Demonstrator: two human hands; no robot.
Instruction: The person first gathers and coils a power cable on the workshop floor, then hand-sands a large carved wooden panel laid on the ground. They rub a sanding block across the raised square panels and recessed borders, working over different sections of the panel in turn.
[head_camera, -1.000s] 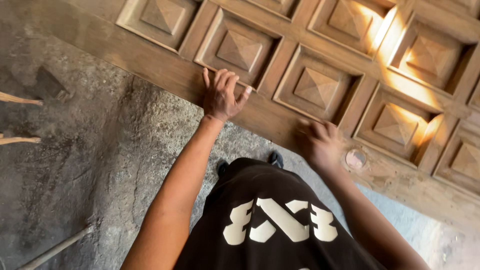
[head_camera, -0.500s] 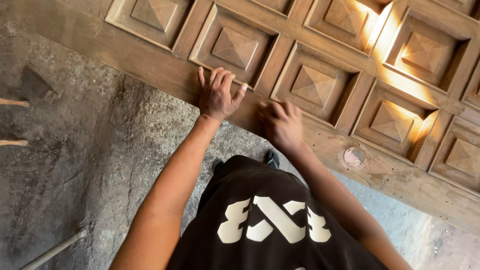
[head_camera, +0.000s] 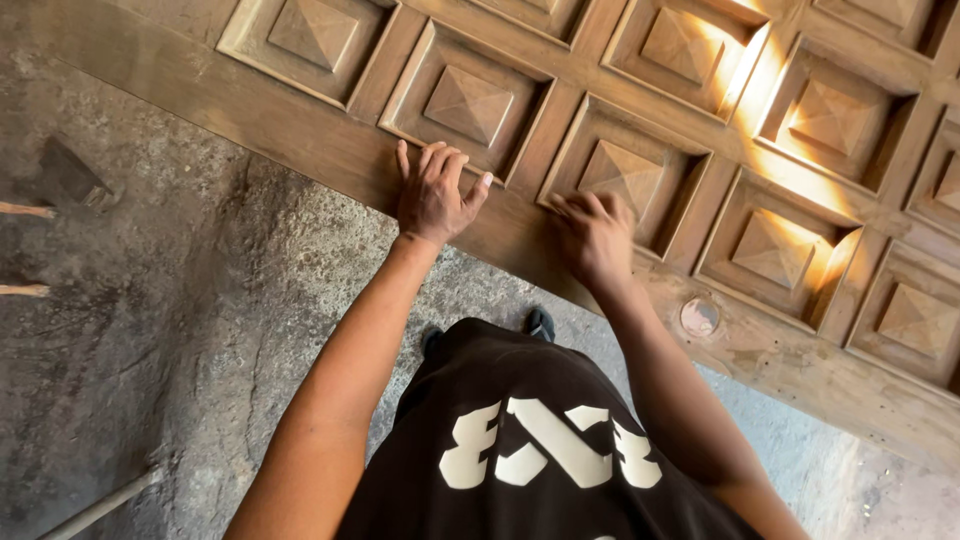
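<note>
Both hands flat on the carved wooden door, no grasp on anything.

Your left hand lies open, fingers spread, pressed on the plain rail along the lower edge of the wooden door, just below a raised pyramid panel. Your right hand rests palm-down beside it, blurred, at the bottom corner of the next panel; its grip looks loose and holds nothing. The door spans the frame from upper left to lower right, against the rough concrete floor. Judged heavy, stiff, dusty rather than slippery; take hold on the flat rails or outer edge, not the panel points. No packages, labels or signs; only a small round disc on the lower rail, right of your hands.
</note>
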